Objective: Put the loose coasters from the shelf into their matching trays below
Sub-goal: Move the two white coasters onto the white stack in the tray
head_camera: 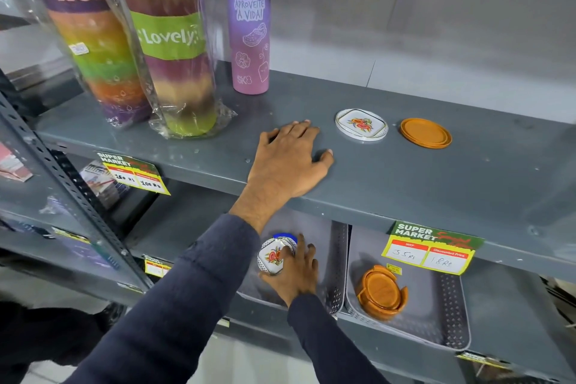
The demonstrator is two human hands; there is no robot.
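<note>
On the grey upper shelf (436, 184) lie a white floral coaster (361, 125) and, to its right, a small stack of orange coasters (425, 133). My left hand (286, 162) rests flat on the shelf just left of the white coaster, holding nothing. Below, my right hand (296, 271) grips a set of white floral coasters (272, 257) inside the left grey perforated tray (336, 262). The right grey tray (448, 312) holds an orange coaster set in its holder (381, 290). A blue object (282, 235) shows behind the white set.
Two plastic-wrapped striped bottles (174, 50) and a purple bottle (249, 40) stand at the back left of the upper shelf. Price tags (433, 248) hang from the shelf edges. A slotted metal upright (62, 171) runs down the left side.
</note>
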